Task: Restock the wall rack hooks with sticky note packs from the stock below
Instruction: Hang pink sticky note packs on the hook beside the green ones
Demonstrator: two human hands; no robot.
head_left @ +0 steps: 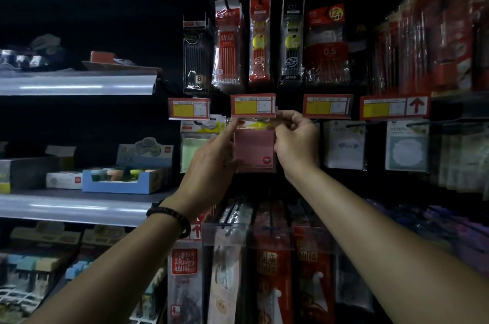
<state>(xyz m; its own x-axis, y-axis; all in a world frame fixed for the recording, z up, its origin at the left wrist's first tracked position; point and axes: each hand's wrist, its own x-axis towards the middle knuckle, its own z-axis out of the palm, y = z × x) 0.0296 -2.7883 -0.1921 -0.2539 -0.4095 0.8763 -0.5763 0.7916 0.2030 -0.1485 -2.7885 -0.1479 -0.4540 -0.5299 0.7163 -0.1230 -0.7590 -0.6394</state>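
Grip: left hand (209, 165) and right hand (296, 138) both pinch a pink sticky note pack (254, 149) under a price tag (252, 104). This looks like the hanging step; next, its header hole must find the unseen hook.

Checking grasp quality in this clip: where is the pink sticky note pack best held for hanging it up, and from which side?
Pinch the thin header at its top from the right, as the right hand does; the pink sticky note pack stands upright, face forward, leaving its side edges free. The left hand steadies its left edge.
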